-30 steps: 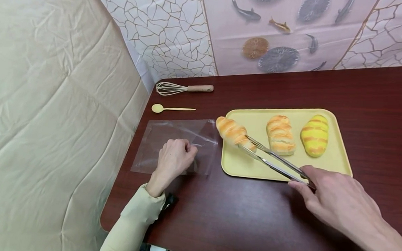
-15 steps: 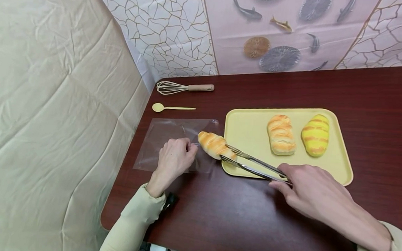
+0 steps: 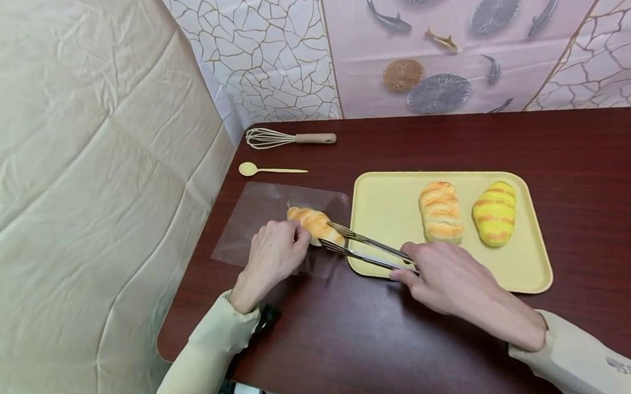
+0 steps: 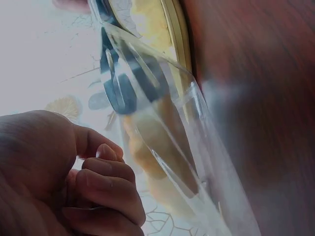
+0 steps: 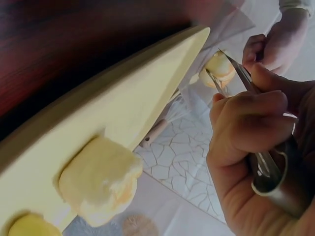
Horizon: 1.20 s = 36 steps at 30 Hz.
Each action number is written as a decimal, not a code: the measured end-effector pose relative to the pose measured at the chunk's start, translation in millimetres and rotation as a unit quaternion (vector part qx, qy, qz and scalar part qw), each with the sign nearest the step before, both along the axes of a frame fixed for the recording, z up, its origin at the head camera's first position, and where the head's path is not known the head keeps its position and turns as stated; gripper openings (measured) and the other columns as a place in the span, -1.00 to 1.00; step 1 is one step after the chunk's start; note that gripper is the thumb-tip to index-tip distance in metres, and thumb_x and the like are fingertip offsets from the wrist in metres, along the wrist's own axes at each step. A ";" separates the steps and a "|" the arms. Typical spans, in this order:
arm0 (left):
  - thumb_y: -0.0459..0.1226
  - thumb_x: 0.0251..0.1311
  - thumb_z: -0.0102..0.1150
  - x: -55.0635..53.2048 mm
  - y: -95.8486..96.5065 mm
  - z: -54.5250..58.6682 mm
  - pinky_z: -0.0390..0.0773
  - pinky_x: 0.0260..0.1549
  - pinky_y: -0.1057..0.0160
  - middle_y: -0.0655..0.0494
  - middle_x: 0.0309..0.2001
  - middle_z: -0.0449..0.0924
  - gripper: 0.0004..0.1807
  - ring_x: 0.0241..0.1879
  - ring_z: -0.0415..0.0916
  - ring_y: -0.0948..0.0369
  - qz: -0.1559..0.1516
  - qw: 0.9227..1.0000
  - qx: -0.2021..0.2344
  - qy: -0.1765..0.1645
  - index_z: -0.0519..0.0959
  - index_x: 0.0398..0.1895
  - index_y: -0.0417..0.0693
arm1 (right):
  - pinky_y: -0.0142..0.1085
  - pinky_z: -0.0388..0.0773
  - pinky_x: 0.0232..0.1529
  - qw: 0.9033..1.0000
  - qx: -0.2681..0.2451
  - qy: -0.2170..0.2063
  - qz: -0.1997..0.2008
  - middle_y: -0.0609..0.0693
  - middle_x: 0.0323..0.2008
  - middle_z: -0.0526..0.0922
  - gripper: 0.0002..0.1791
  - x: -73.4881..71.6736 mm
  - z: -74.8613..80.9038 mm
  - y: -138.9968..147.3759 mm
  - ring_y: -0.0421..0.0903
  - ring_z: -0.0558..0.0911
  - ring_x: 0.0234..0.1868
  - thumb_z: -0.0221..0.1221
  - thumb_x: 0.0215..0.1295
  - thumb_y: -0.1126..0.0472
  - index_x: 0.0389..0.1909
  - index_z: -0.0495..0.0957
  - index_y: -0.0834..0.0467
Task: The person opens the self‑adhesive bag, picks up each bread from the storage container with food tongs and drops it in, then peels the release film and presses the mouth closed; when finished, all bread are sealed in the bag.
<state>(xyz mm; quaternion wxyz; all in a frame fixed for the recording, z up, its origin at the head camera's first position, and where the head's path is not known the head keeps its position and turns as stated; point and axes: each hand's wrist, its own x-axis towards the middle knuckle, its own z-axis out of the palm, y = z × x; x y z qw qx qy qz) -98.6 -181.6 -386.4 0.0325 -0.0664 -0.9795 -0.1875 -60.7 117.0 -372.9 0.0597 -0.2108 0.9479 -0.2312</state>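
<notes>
My left hand (image 3: 274, 248), fingers curled, pinches the clear plastic bag (image 3: 256, 209) lying at the left of the table. In the left wrist view the film (image 4: 209, 147) stands raised beside that hand. A long striped bread roll (image 3: 313, 222) is at the bag, close to the left fingers; both it and the tips of the metal tongs (image 4: 118, 88) show through the film. My right hand (image 3: 450, 278) grips the tongs, whose tips hold the roll's right end. The right wrist view shows the right fingers (image 5: 246, 123) wrapped round the tong handle.
A yellow tray (image 3: 385, 195) right of the bag carries a pale bread (image 3: 441, 211) and a yellow striped bread (image 3: 494, 213). Behind the bag lie a yellow spoon (image 3: 248, 169) and a whisk (image 3: 315, 138). A patterned cloth (image 3: 280, 52) hangs at the back.
The right hand and tongs have carried the roll leftward from the tray's left edge to the bag. The bag has shifted slightly, while the left hand stays almost in place.
</notes>
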 end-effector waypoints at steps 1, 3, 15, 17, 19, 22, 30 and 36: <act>-0.26 0.28 0.04 0.3 -0.1 -0.4 0.25 -0.64 0.17 0.25 -0.68 0.17 -0.64 -0.63 0.29 0.15 -0.003 1.000 -0.001 0.001 0.31 -0.71 0.10 | -0.27 0.31 -0.49 1.000 -0.004 -0.002 0.003 -0.17 -0.66 0.39 -0.74 -1.7 -0.9 -2.2 -0.20 0.38 -0.57 0.41 0.40 -0.01 -0.39 0.57 -0.01; -0.26 0.25 0.05 0.5 -0.4 -1.0 0.26 -0.64 0.17 0.25 -0.68 0.16 -0.65 -0.62 0.29 0.15 -0.007 1.000 -0.003 0.004 0.30 -0.71 0.11 | -0.28 0.29 -0.51 1.000 -0.013 -0.007 0.007 -0.17 -0.67 0.40 -0.75 -4.7 -2.6 -6.6 -0.20 0.37 -0.58 0.41 0.39 0.00 -0.36 0.59 0.01; -0.24 0.21 0.09 -0.1 0.2 -1.4 0.19 -0.65 0.20 0.27 -0.70 0.14 -0.63 -0.64 0.24 0.17 -0.034 0.999 -0.001 0.011 0.30 -0.74 0.10 | -0.28 0.27 -0.50 1.000 -0.020 -0.010 0.020 -0.14 -0.63 0.39 -0.76 -18.9 -9.2 -27.2 -0.18 0.37 -0.56 0.41 0.39 0.04 -0.35 0.58 0.05; -0.24 0.21 0.10 -0.4 0.5 -1.6 0.17 -0.65 0.20 0.27 -0.69 0.13 -0.63 -0.64 0.22 0.18 -0.039 0.999 0.001 0.016 0.30 -0.75 0.10 | -0.28 0.26 -0.52 0.999 -0.024 -0.015 0.022 -0.13 -0.63 0.38 -0.75 -20.8 -9.4 -30.5 -0.17 0.36 -0.58 0.41 0.39 0.04 -0.38 0.56 0.04; -0.24 0.21 0.11 -0.4 0.8 -1.8 0.15 -0.66 0.21 0.28 -0.69 0.11 -0.62 -0.65 0.20 0.19 -0.045 0.999 0.004 0.020 0.29 -0.75 0.10 | -0.28 0.26 -0.52 0.999 -0.025 -0.017 0.025 -0.14 -0.63 0.37 -0.73 -23.1 -10.1 -34.1 -0.17 0.36 -0.58 0.40 0.40 0.04 -0.40 0.55 0.04; -0.24 0.21 0.12 0.1 1.3 -1.9 0.16 -0.66 0.22 0.30 -0.70 0.10 -0.60 -0.66 0.21 0.20 -0.055 0.998 0.006 0.025 0.28 -0.76 0.11 | -0.28 0.26 -0.53 0.999 -0.029 -0.019 0.030 -0.13 -0.63 0.37 -0.73 -27.0 -11.5 -39.3 -0.16 0.37 -0.57 0.40 0.41 0.04 -0.40 0.55 0.04; -0.25 0.15 0.13 0.4 3.1 -3.2 0.20 -0.66 0.23 0.31 -0.72 0.11 -0.62 -0.65 0.28 0.20 -0.075 0.996 -0.001 0.037 0.29 -0.78 0.14 | -0.29 0.31 -0.50 0.998 -0.044 -0.017 0.038 -0.12 -0.64 0.40 -0.71 -36.5 -14.7 -54.0 -0.15 0.41 -0.57 0.41 0.40 0.05 -0.39 0.55 0.09; -0.24 0.11 0.14 0.2 4.7 -3.8 0.22 -0.67 0.23 0.33 -0.72 0.13 -0.65 -0.63 0.32 0.21 -0.087 0.995 -0.002 0.049 0.30 -0.77 0.14 | -0.30 0.33 -0.49 0.997 -0.054 -0.016 0.049 -0.12 -0.64 0.39 -0.70 -41.3 -16.2 -67.4 -0.16 0.40 -0.57 0.41 0.40 0.06 -0.39 0.55 0.11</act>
